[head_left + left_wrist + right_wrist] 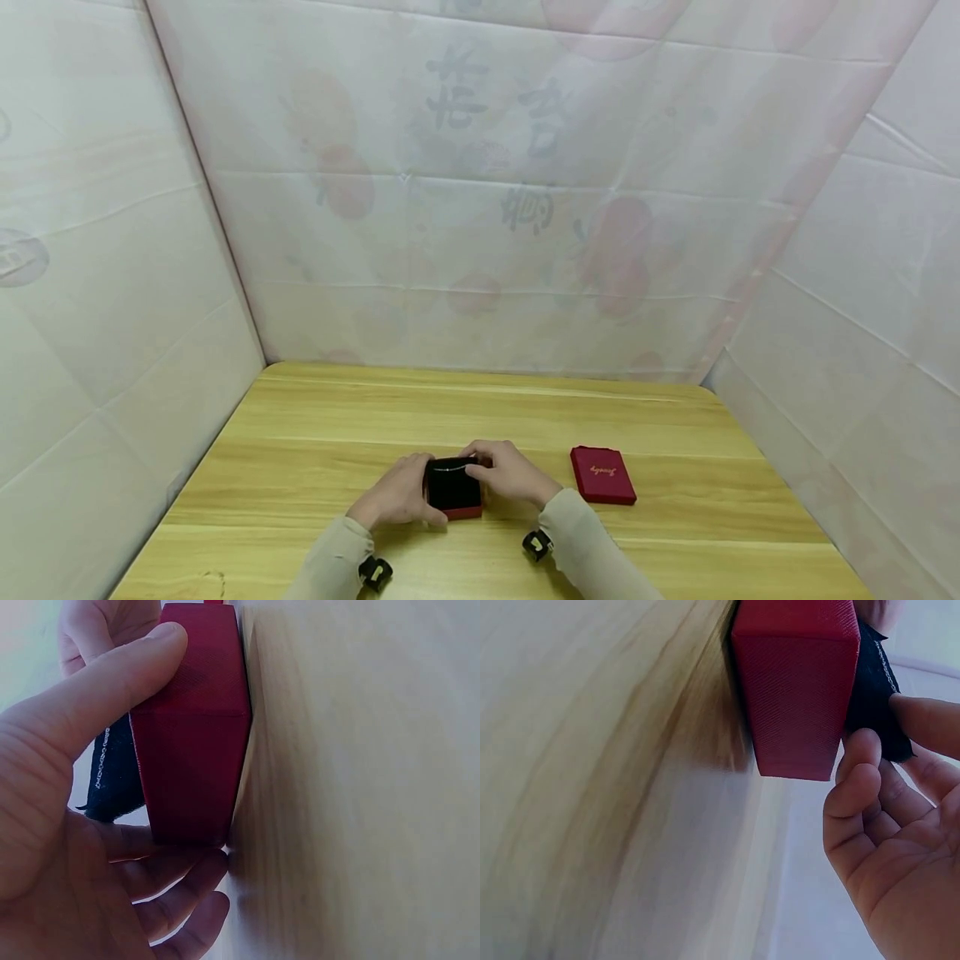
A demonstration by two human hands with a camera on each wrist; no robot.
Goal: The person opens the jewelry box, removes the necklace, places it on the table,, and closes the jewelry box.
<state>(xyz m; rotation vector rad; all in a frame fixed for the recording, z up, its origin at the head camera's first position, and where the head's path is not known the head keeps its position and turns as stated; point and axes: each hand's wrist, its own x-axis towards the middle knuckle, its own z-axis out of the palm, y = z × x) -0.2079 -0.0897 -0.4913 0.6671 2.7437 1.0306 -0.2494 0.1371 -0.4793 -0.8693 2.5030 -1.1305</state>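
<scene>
One left hand (401, 492) grips a red jewelry box (461, 512), lower centre; the right hand (514, 472) pinches its black insert (452, 488).

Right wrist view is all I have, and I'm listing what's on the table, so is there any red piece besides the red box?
Observer: Yes, the head view shows a flat red piece on the table, to the right of the right hand.
Operator: Is it marked?
Observer: It bears gold lettering, upside down in the head view.
Operator: And where is the left thumb?
Observer: In the left wrist view, the left hand has its thumb over a side of the red box.
</scene>
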